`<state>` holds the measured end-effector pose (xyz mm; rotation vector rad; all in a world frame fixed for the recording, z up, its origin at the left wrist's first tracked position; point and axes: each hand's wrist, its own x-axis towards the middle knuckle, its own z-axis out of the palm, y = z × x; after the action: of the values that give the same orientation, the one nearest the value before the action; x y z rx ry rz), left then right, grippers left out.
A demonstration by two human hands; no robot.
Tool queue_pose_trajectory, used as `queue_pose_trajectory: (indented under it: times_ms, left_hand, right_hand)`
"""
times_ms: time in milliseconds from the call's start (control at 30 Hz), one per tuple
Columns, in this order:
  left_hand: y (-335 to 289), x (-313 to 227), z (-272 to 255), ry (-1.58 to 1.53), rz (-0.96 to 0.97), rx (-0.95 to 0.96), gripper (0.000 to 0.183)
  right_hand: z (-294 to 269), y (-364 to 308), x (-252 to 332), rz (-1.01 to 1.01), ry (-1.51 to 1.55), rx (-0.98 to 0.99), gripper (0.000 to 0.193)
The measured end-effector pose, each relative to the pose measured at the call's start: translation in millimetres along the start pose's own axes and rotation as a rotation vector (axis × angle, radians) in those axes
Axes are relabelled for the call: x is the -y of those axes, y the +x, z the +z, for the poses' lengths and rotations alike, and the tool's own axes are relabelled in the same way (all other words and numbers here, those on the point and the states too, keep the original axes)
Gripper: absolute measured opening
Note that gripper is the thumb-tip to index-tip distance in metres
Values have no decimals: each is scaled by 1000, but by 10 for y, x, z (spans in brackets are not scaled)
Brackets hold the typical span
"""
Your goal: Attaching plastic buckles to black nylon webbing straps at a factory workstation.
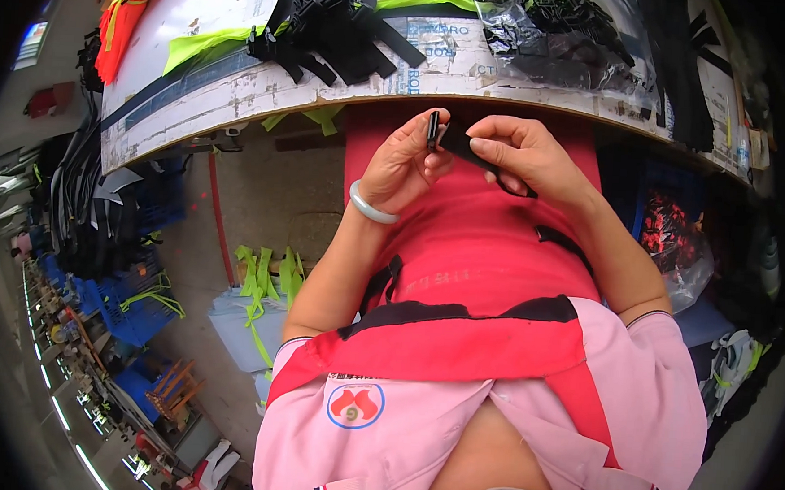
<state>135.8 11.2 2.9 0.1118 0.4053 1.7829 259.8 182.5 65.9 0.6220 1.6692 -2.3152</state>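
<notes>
My left hand (407, 161), with a pale bangle on its wrist, pinches a small black plastic buckle (433, 129) just below the table's edge. My right hand (528, 154) holds the black strap (470, 149) that runs from the buckle down toward my lap. Both hands meet over my red apron (474, 241). A pile of black straps with buckles (334, 26) lies on the table right above my hands.
The worn white table (240, 87) also bears neon yellow fabric (198, 46), orange fabric (128, 9) and a clear bag of black parts (558, 35). Blue crates (133, 305) and neon yellow straps (260, 277) sit on the floor to my left.
</notes>
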Motion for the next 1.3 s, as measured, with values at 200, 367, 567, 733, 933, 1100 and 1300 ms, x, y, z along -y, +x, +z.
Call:
queue_pose_trajectory:
  times_ms: [200, 367, 567, 733, 933, 1100, 1300]
  left_hand:
    - [7, 51, -15, -131, -14, 32, 27]
    - [13, 71, -24, -80, -19, 29, 26]
    - [17, 98, -119, 15, -25, -67, 24]
    - [12, 104, 7, 6, -39, -350, 26]
    - [82, 106, -4, 467, 157, -447, 18]
    - [76, -25, -8, 886, 306, -619, 14]
    - [34, 78, 21, 829, 398, -528, 15]
  right_hand:
    - [37, 89, -105, 47, 106, 12, 23]
    - [42, 106, -140, 34, 146, 12, 21]
    - [103, 185, -214, -177, 208, -43, 24]
    - [7, 261, -332, -149, 41, -70, 19]
    - [35, 174, -129, -785, -288, -197, 12]
    - [-163, -586, 1045, -1224, 106, 45, 32]
    - [-79, 18, 339, -330, -210, -213, 14]
